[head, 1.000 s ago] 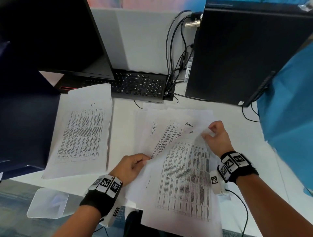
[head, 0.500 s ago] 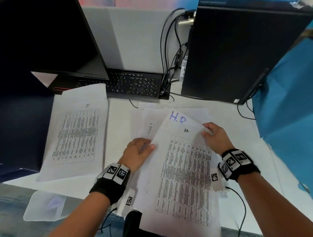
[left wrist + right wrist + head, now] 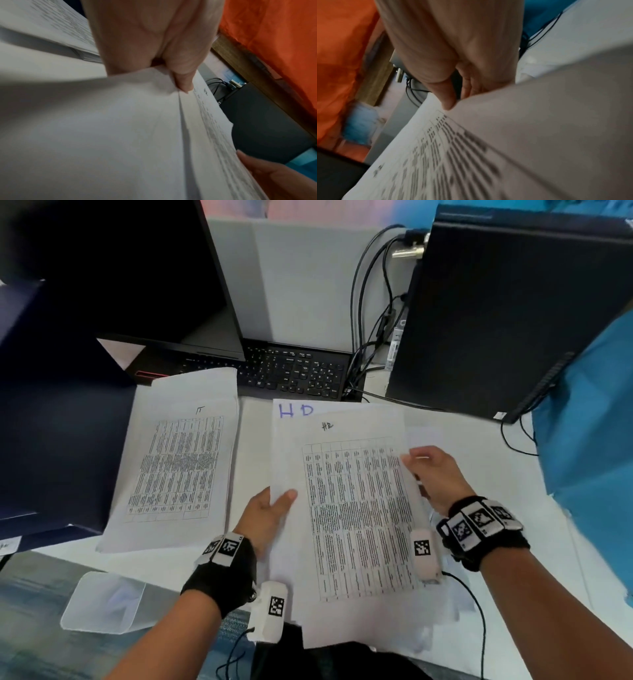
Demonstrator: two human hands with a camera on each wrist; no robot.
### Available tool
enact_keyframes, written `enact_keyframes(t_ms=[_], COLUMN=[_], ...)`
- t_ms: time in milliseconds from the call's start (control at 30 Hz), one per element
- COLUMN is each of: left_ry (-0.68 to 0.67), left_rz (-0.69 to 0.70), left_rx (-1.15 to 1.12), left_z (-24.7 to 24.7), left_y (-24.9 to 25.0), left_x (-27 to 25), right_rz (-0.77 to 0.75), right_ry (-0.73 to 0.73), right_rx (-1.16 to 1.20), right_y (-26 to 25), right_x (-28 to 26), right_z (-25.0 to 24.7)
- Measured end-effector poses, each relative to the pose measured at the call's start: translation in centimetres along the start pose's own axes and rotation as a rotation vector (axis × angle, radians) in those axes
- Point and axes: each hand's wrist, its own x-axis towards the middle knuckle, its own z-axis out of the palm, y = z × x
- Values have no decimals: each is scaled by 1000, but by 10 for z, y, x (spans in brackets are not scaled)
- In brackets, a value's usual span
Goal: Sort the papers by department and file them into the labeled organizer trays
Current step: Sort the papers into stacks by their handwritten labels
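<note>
A stack of printed sheets marked "HR" (image 3: pixel 356 508) is held over the desk in front of me. My left hand (image 3: pixel 274 505) pinches its left edge, thumb on top, as the left wrist view shows with the thumb (image 3: pixel 183 83) pressed on the paper (image 3: pixel 120 135). My right hand (image 3: pixel 428 470) pinches the right edge; in the right wrist view the thumb (image 3: pixel 447 97) lies on the printed sheet (image 3: pixel 453 155). A separate pile marked "IT" (image 3: pixel 174 460) lies flat to the left. More loose sheets (image 3: pixel 435 433) lie under the held stack.
A black keyboard (image 3: pixel 291 371) sits behind the papers, a monitor (image 3: pixel 113 268) at back left, a black computer tower (image 3: pixel 507 309) with cables (image 3: pixel 373 320) at back right. A clear plastic tray (image 3: pixel 102 601) stands at the desk's front left. Blue cloth (image 3: pixel 589 440) hangs right.
The fanned sheets have been gathered into one squared stack with the HR page on top. Both hands shifted to its side edges and turned it straight.
</note>
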Motion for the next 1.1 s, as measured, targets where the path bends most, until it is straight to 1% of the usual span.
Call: enact_keyframes(t_ms=[33,100,167,200,300,400,467,533,600,667,700,733,767,867,967,1033,1100], left_ry=[16,25,28,33,17,-48,-91,-87,-42,23,47,70,87,195,306,351,416], left_rz=[-13,-30,-51,-60,-74,-65,-53,-29,-33,-74,-90,-81,-59,10,72,71,26], left_rx=[-19,-13,-13,3,45,121,209,267,212,105,52,8,-13,41,125,198,214], left_z=[-1,-2,-1,-1,-2,-2,0,-2,-9,-20,-26,-33,-41,-68,-100,-125,-151], left_y=[1,2,2,1,-3,-10,-9,-7,-3,-1,0,-2,-5,-16,-27,-35,-45], left_x=[-1,-4,-8,-11,-15,-16,-20,-25,-31,-35,-36,-34,-31,-23,-23,-22,-19], right_rz=[-8,-23,10,29,74,92,75,85,148,199,184,152,121,99,97,53,-8], right_ry=[17,115,186,193,148,84,96,102,-8,-202,-294,-352,-364,-290,-323,-362,-375], right_rx=[-43,-96,-91,-81,-75,-57,-89,-106,-113,-116,-147,-192,-233,-252,-252,-302,-323], right_y=[4,12,15,16,17,20,20,19,19,17,16,15,12,4,-4,-8,-13], right_x=[-1,0,2,2,0,-7,-16,-21,-22,-22,-24,-25,-27,-27,-33,-36,-41], right_z=[5,12,17,18,27,41,49,52,52,56,61,69,79,111,143,166,190])
